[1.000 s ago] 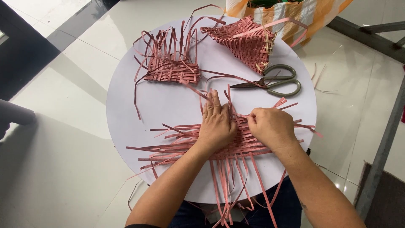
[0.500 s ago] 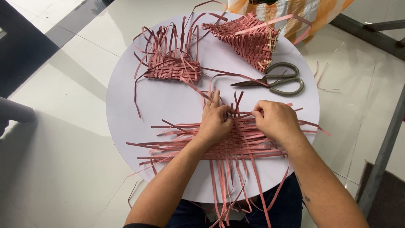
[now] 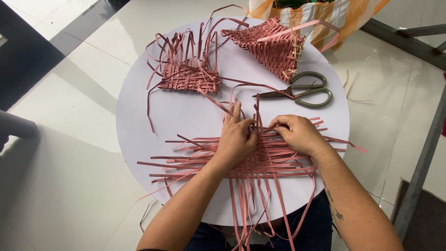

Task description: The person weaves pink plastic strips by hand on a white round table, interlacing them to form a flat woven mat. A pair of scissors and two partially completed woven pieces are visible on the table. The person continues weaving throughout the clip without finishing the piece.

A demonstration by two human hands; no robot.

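I'm mid-weave: left hand [image 3: 237,139] pins the mat [image 3: 260,160] flat, right hand [image 3: 297,135] pinches a strip [image 3: 257,111]; next, I'd judge, tucking it snug.

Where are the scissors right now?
In the head view the scissors lie flat on the far right of the round white table, just beyond the right hand and below the cone-shaped woven piece.
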